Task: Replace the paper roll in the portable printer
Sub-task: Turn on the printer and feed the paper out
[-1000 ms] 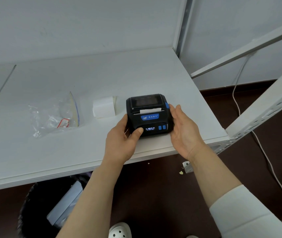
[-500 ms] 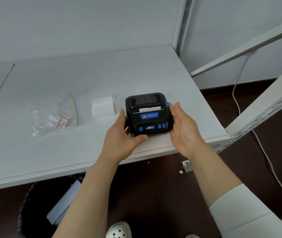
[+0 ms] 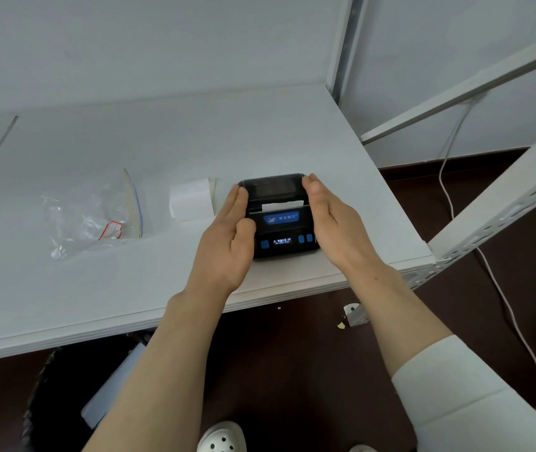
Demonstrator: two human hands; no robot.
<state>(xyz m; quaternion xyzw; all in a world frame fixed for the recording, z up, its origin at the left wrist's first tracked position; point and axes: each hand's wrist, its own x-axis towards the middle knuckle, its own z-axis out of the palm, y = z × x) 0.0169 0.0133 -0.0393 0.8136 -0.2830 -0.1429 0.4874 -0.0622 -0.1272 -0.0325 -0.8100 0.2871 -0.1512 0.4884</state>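
White shelf board, matte, seam line far left. Grey-white wall behind; white metal upright at far right corner, slanted perforated rails right of board. Dark brown floor below, pale cable trailing along it on right, small scraps near board's front edge.

Black bin under board, near left, lined with dark bag; pale flat pieces inside, not identifiable. Clear zip bag lying flat on board, left of centre, crumpled, red-outlined label inside, contents otherwise unclear.

Printer on board near front right edge, black with blue badge and blue buttons, small lit display on front face. Lid closed, white paper strip showing at slot above badge. Roll of white paper on board just left of printer, lying on its side, apart from bag.

Left hand against printer's left side, fingers straight and pressed together, tips at lid's far left corner, thumb lying along front left edge. Right hand against printer's right side, fingers straight and together, tips at lid's far right corner. Palms facing each other, printer between. No curl around body; flat contact only. Left hand hiding part of printer's left face and near edge of roll. White sleeve on right forearm, left forearm bare. White perforated shoe at bottom edge.
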